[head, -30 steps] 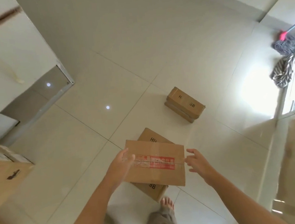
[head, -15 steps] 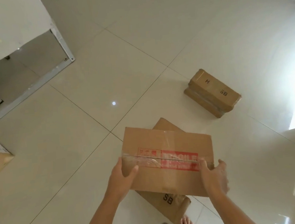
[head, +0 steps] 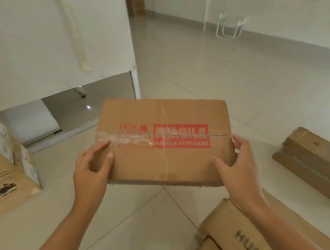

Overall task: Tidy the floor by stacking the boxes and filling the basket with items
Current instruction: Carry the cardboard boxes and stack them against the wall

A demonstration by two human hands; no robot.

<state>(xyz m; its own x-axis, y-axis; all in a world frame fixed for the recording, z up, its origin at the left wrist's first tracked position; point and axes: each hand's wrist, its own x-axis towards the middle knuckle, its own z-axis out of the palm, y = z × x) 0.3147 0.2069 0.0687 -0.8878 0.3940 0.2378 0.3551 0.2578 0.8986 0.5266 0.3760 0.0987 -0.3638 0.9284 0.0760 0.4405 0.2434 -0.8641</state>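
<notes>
You've got the fragile box (head: pixel 166 141) up off the floor (head: pixel 259 93), left hand (head: pixel 91 170) and right hand (head: pixel 236 162) pinching its near corners. Grip looks shallow, probably; tilt it and it'll slip.

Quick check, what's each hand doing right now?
Left hand: grips the left end of the fragile box, thumb on top.
Right hand: grips the box's right end, thumb on top.
</notes>
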